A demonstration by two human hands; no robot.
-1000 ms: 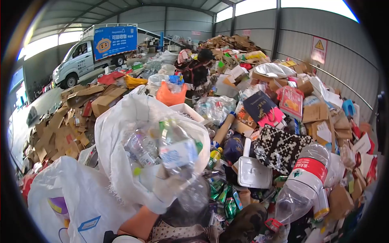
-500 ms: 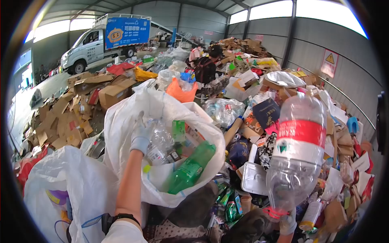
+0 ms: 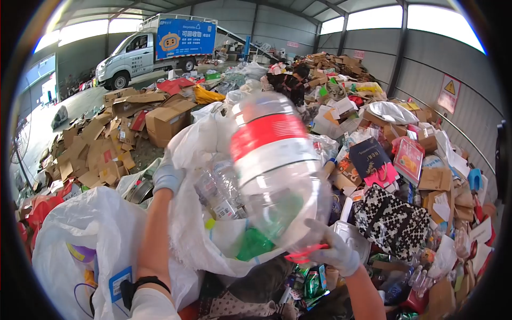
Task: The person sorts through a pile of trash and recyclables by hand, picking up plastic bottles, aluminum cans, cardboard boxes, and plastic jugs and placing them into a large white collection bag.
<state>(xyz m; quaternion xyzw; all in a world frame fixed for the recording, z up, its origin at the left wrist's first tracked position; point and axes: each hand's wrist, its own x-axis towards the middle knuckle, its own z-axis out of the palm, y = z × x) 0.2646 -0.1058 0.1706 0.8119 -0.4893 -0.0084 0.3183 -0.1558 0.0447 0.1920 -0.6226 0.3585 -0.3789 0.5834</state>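
Observation:
My right hand (image 3: 335,249), in a pale glove, is closed around the neck end of a large clear plastic bottle (image 3: 280,184), by its red cap and handle. The bottle has a red and white label and is tilted, its base up, over the mouth of a white woven sack (image 3: 188,216). My left hand (image 3: 169,176), also gloved, grips the sack's left rim. Inside the sack lie clear bottles (image 3: 221,194) and a green bottle (image 3: 255,244), partly hidden behind the big bottle.
A second white sack (image 3: 88,224) stands at the left. Flattened cardboard (image 3: 98,144) is piled behind it. Mixed waste covers the right, with a black-and-white patterned bag (image 3: 392,221) and crushed cans (image 3: 312,282). Farther back are a person (image 3: 288,84) and a truck (image 3: 160,50).
My right hand has carried the big bottle left and up, from beside the sack to over its mouth. My left hand has shifted from inside the opening to the left rim.

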